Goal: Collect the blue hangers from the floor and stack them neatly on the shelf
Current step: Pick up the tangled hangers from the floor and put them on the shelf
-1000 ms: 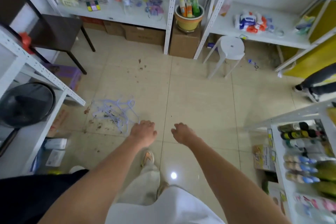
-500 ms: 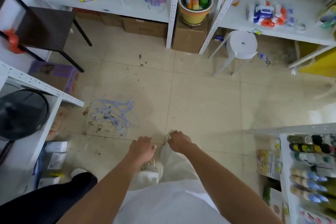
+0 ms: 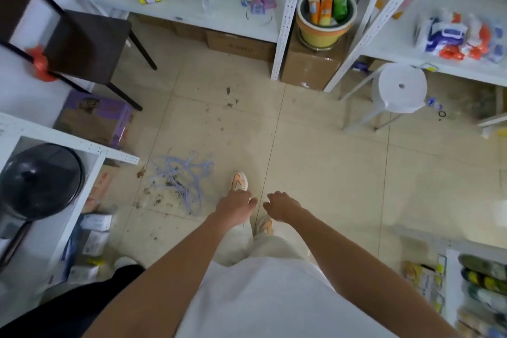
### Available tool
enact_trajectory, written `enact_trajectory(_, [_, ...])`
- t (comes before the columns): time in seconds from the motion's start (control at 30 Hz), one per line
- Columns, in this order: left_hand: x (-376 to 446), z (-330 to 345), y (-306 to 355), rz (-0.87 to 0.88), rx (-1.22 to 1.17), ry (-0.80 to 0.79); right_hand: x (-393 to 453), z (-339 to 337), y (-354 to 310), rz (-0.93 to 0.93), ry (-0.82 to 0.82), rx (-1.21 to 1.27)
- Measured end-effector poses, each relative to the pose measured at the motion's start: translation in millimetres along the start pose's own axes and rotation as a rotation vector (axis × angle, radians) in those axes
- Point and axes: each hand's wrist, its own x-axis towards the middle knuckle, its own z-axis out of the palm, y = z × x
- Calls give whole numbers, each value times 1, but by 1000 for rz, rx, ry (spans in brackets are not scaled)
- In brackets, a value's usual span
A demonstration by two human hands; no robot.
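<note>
Approach step: left hand (image 3: 236, 207) and right hand (image 3: 282, 204) hold nothing, fingers loosely curled; blue hangers (image 3: 183, 177) lie left of them, so next comes bending down to grip.

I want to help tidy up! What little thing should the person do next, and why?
Probably bend down and reach the left hand toward the blue hangers. They lie tangled on the floor just to its left, and both it and the right hand hold nothing, so none are gathered yet.
</note>
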Motion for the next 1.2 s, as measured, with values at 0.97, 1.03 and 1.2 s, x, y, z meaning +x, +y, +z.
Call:
enact_trajectory(0.97, [215,-281,-12,-580,-770,158,236,-423,-66,-155,-170,-404])
enact_trajectory(1.03, [221,-294,-3,-588,-905,209,251,-453,-79,-151,-185,-429])
enact_trajectory(1.2, [229,-321,13,-654,-1204,399,269,-491,-111,-142,-176,-474])
